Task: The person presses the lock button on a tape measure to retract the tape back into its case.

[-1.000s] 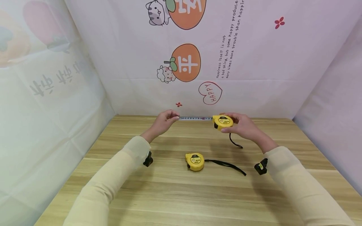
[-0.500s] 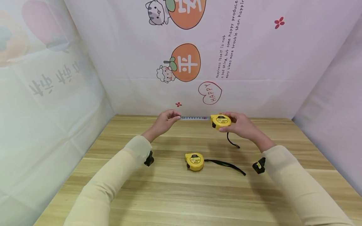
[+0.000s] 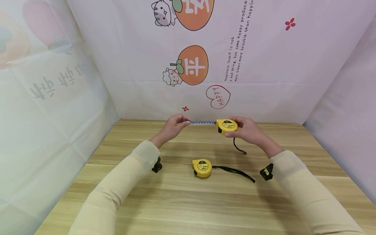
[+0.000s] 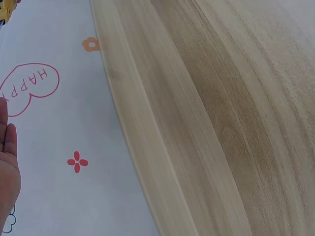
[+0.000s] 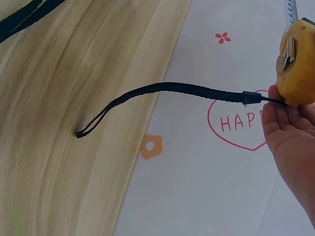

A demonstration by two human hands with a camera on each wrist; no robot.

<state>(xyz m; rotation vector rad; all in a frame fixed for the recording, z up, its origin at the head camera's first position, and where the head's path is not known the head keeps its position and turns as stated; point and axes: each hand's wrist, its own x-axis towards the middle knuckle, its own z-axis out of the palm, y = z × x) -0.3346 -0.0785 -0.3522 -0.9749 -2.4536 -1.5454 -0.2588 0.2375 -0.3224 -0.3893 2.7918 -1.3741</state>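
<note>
My right hand (image 3: 249, 130) grips a yellow tape measure (image 3: 227, 126) above the back of the table. Its black wrist strap (image 5: 187, 89) hangs down from the case. A short length of white blade (image 3: 203, 123) runs left out of the case, roughly level. The blade's free end is pinched between the thumb and fingers of my left hand (image 3: 174, 126). In the left wrist view only the edge of that hand (image 4: 7, 167) shows, and the pinch is out of frame. A second yellow tape measure (image 3: 202, 168) lies on the table between my forearms.
The second tape's black strap (image 3: 233, 169) stretches right across the wooden table (image 3: 188, 205). Behind the table's far edge stands a white printed cloth (image 3: 141, 101), with cloth sides left and right. Black wrist cameras (image 3: 266, 172) sit under both cuffs.
The blade between my hands has become shorter. My right hand with the tape measure has shifted left, and my left hand slightly right. The tape measure on the table has stayed put.
</note>
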